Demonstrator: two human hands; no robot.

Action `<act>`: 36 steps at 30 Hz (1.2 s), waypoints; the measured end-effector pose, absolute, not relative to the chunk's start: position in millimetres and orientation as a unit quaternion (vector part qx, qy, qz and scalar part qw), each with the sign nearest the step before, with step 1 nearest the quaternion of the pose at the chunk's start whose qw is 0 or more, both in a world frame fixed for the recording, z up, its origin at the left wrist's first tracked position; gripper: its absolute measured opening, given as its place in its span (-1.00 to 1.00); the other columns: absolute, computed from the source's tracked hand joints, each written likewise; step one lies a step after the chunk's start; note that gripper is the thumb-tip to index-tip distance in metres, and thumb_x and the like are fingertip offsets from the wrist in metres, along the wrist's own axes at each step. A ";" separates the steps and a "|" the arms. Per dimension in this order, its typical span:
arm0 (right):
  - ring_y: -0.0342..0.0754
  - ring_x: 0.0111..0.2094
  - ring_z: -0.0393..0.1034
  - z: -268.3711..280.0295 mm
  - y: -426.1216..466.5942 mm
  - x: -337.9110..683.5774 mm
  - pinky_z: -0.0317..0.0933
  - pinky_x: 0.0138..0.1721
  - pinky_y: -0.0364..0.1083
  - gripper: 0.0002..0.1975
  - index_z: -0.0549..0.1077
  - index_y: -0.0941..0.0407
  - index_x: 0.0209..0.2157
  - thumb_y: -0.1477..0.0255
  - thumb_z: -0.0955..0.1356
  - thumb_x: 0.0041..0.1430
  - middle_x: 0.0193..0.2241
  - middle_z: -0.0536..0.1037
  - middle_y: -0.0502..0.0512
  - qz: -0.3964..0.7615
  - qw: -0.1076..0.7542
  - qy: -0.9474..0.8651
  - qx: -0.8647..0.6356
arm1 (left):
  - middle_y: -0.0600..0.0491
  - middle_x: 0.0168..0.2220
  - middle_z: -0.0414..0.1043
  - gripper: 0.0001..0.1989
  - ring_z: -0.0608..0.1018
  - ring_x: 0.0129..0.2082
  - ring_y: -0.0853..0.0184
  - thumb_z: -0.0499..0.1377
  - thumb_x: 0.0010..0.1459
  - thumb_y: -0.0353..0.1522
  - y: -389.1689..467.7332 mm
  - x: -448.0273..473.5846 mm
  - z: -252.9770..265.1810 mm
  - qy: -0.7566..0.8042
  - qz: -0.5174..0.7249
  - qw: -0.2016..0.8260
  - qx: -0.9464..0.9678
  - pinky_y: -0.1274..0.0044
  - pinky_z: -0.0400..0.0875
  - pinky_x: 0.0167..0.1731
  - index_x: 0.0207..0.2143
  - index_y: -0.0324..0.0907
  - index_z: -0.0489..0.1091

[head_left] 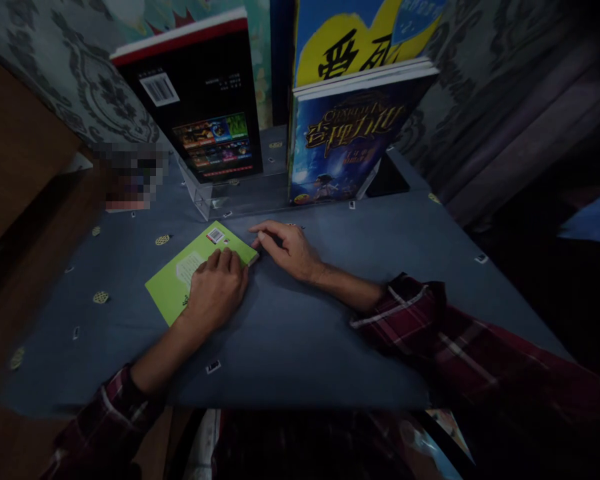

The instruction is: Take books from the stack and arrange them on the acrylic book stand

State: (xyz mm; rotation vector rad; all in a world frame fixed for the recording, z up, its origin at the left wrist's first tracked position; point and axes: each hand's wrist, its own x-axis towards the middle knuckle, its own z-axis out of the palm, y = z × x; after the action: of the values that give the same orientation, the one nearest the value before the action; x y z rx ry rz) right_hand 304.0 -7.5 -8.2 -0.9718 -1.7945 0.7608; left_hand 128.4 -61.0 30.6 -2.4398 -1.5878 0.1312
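Observation:
A light green book (173,277) lies flat at a slant on the cloth-covered table, its barcode side up. Across its near right part rests my left hand (217,287), fingers bent and pressed down on the cover; its thumb is hidden. Just right of the book's far right corner is my right hand (290,250). Its index finger is stretched toward that corner and the thumb stands a little apart, with nothing visibly held. Whether the right fingertips touch the book edge, I cannot tell.
Behind my hands, a clear acrylic stand (207,200) supports a black book (200,100) on the left. A dark blue book (345,140) stands upright on the right, before a yellow-and-blue one (325,40). A dark flat object (390,177) lies right. Patterned curtains hang behind.

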 end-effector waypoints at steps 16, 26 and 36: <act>0.13 -0.19 0.39 -18.0 -9.8 301.4 0.31 -0.15 0.08 -0.78 0.57 0.15 -0.11 0.38 0.31 0.35 -0.23 0.59 0.23 0.141 0.318 -0.894 -0.283 | -0.12 0.04 0.52 -0.61 0.56 0.01 0.08 -0.07 0.39 -0.29 -61.7 12.8 56.7 -0.672 0.027 0.008 -0.740 0.40 0.46 -0.20 0.13 -0.15 0.40; 0.18 -0.06 0.35 -21.9 6.5 300.3 0.26 -0.07 0.12 -0.76 0.56 0.08 -0.04 0.41 0.28 0.40 -0.07 0.59 0.23 0.088 0.260 -0.901 -0.335 | -0.04 -0.20 0.57 -0.70 0.58 -0.24 0.17 -0.02 0.36 -0.25 -84.3 6.2 49.1 -0.665 0.024 -0.019 -0.747 0.43 0.41 -0.29 -0.03 -0.15 0.43; 0.18 0.01 0.33 -24.6 3.1 300.2 0.22 0.01 0.15 -0.72 0.54 0.08 0.00 0.44 0.24 0.41 0.00 0.58 0.22 0.099 0.271 -0.896 -0.338 | -0.10 0.11 0.49 -0.67 0.48 0.15 0.11 0.13 0.38 -0.22 -118.2 39.1 42.0 -0.407 -0.021 -0.035 -0.913 0.23 0.40 0.15 0.11 -0.13 0.41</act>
State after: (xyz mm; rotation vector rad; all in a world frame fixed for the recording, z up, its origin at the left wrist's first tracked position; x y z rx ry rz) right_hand 300.2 3.1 -24.6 -0.9103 -2.4125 0.2677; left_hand 39.1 -118.2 42.0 -2.9327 -1.3071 -0.0671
